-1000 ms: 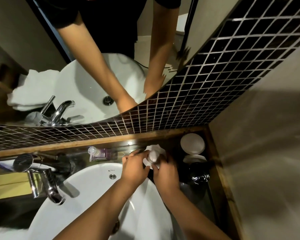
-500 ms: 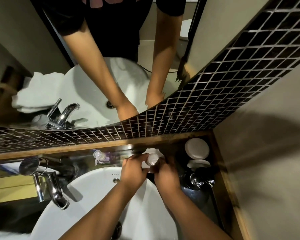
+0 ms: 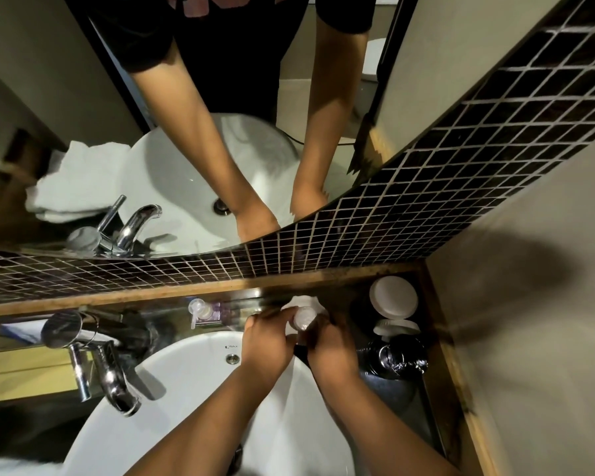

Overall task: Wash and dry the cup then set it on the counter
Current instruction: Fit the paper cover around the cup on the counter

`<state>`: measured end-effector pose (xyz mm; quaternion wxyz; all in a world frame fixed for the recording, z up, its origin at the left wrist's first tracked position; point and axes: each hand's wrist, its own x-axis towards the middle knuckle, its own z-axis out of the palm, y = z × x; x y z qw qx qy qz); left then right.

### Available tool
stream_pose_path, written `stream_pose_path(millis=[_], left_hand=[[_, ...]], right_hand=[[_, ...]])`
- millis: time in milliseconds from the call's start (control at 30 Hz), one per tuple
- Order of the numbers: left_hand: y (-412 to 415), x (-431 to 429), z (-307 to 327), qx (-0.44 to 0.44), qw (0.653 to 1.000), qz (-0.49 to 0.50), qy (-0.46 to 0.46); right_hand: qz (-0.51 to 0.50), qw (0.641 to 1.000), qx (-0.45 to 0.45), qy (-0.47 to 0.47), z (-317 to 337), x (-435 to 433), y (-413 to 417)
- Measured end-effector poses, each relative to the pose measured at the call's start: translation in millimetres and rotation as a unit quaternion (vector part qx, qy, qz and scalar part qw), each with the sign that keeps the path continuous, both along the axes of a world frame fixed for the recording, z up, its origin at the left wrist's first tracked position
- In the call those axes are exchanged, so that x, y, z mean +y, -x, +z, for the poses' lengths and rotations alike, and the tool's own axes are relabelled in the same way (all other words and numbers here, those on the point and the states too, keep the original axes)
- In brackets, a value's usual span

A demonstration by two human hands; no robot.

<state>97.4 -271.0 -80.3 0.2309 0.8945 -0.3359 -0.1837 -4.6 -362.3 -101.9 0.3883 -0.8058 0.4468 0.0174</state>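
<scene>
Both my hands meet over the dark counter just behind the white basin (image 3: 186,379). My right hand (image 3: 332,352) is wrapped around a small white bottle-like container (image 3: 302,317) with a round top. The fingers of my left hand (image 3: 267,341) reach onto its upper left side. Something white and crumpled (image 3: 303,299) lies right behind it. Two white round cups or lids (image 3: 394,298) (image 3: 396,328) stand in the right corner of the counter, apart from both hands. What the container is stays unclear.
A chrome tap (image 3: 112,379) with a round handle (image 3: 61,328) stands left of the basin, no water running. A small pump bottle (image 3: 201,309) sits at the back. A dark shiny kettle (image 3: 397,355) stands at the right. The mirror (image 3: 186,166) shows a white towel.
Both hands have stayed on the small white container. My left fingers have shifted slightly over its top. The view has tilted a little, so everything sits lower in the frame.
</scene>
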Motion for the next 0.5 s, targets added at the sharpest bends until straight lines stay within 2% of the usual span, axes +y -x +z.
stream_pose_path(millis=[167, 267, 367, 500], left_hand=[[0, -1, 2, 0.009, 0.999, -0.031, -0.020], [-3, 0, 3, 0.014, 0.997, -0.050, -0.053], [-8, 3, 5, 0.008, 0.997, -0.059, -0.054], [-16, 2, 10, 0.003, 0.993, -0.057, -0.103]], right_hand=[[-0.015, 1.000, 0.021, 0.009, 2, 2, 0], [0.004, 0.998, 0.041, 0.045, 6, 1, -1], [0.076, 0.984, 0.048, 0.151, 11, -2, 2], [0.213, 0.959, 0.118, 0.144, 32, -13, 3]])
